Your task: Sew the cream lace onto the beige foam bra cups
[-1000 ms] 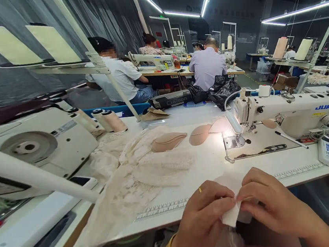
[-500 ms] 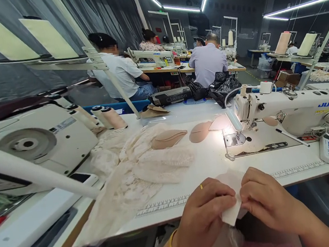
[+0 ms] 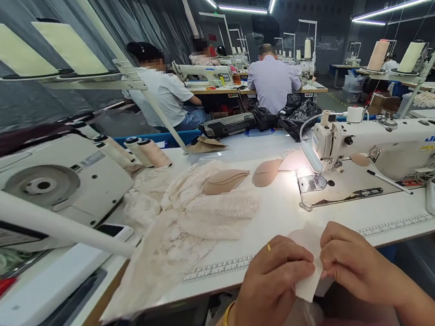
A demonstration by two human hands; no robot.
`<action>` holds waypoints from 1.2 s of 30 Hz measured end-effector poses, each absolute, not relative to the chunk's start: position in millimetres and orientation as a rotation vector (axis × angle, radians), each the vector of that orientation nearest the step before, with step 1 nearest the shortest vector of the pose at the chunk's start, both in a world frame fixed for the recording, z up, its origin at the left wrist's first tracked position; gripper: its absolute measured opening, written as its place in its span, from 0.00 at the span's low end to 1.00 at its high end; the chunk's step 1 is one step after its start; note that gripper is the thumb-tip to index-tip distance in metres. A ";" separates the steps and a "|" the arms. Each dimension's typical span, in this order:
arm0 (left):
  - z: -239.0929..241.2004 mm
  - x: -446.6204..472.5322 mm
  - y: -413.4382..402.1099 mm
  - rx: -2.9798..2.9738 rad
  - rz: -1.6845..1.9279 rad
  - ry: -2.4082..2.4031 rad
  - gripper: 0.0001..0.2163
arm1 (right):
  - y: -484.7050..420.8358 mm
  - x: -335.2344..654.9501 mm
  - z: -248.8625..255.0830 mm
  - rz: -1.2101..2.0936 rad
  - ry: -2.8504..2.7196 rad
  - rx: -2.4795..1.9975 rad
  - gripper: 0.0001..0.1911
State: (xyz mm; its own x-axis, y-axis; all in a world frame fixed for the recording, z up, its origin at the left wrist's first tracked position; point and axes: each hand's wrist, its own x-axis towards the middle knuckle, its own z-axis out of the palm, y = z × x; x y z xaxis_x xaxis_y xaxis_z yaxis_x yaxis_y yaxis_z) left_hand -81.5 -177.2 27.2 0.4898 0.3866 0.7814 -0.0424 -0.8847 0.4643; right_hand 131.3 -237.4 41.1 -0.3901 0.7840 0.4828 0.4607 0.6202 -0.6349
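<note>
At the table's front edge, my left hand (image 3: 274,278) pinches a pale beige fabric piece (image 3: 307,286) between thumb and fingers. My right hand (image 3: 357,261) grips the same piece from the other side, its fingers curled tight and close to the left fingertips. Part of the piece rises behind the fingers and a flat pale end hangs below them; its full shape is hidden. Beyond my hands lie beige cup-shaped pads (image 3: 225,181) and another such pad (image 3: 266,173). Cream lace fabric (image 3: 178,235) is heaped to their left.
A white JUKI sewing machine (image 3: 391,138) stands on the right, its lamp lit over the needle plate (image 3: 312,183). A pen (image 3: 390,181) lies on its bed. Thread cones (image 3: 153,152) and another machine (image 3: 43,185) are on the left. Co-workers sit beyond the table.
The view has shifted slightly, so the table and machines sit a little further right. My hands keep their pinch on the fabric piece, with only slight finger movement.
</note>
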 end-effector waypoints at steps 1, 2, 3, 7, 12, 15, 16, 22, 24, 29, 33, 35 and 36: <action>27.3 -82.0 -177.2 2.313 1.370 0.287 0.13 | -237.3 133.0 39.3 0.561 -2.022 -0.971 0.08; 27.5 -82.5 -177.3 2.313 1.365 0.290 0.12 | -237.2 134.8 37.3 0.606 -1.991 -0.967 0.08; 27.7 -82.8 -177.3 2.313 1.362 0.286 0.13 | -237.2 136.3 35.1 0.650 -1.957 -0.960 0.08; 27.9 -82.1 -176.8 2.301 1.379 0.238 0.14 | -238.3 133.9 25.8 0.816 -1.750 -0.930 0.13; 32.1 -85.2 -178.2 2.354 1.382 0.222 0.11 | -229.0 134.5 6.6 0.688 -1.568 -1.170 0.12; 37.1 -91.4 -180.7 2.385 1.359 0.206 0.10 | -216.1 154.9 -6.9 0.218 -1.629 -1.374 0.11; 38.0 -93.3 -181.3 2.387 1.360 0.208 0.10 | -214.1 162.2 -9.0 0.130 -1.651 -1.398 0.12; 28.0 -89.9 -180.6 2.125 1.381 0.357 0.13 | -246.0 156.0 9.0 0.347 -2.010 -1.166 0.31; 22.6 -83.5 -180.6 1.829 1.273 0.493 0.07 | -258.9 139.6 14.1 0.316 -2.088 -1.073 0.38; 17.5 -67.9 -184.0 1.047 0.753 0.649 0.17 | -251.0 123.2 5.7 0.707 -1.662 -1.258 0.18; 18.9 -65.0 -185.2 0.793 0.627 0.607 0.23 | -224.2 142.4 -6.8 0.868 -1.379 -1.367 0.13; 19.1 -65.5 -184.4 0.762 0.640 0.611 0.24 | -219.0 150.7 -8.4 0.653 -1.353 -1.438 0.11; 18.9 -65.7 -183.9 0.762 0.648 0.617 0.24 | -219.9 152.3 -7.1 0.535 -1.375 -1.454 0.09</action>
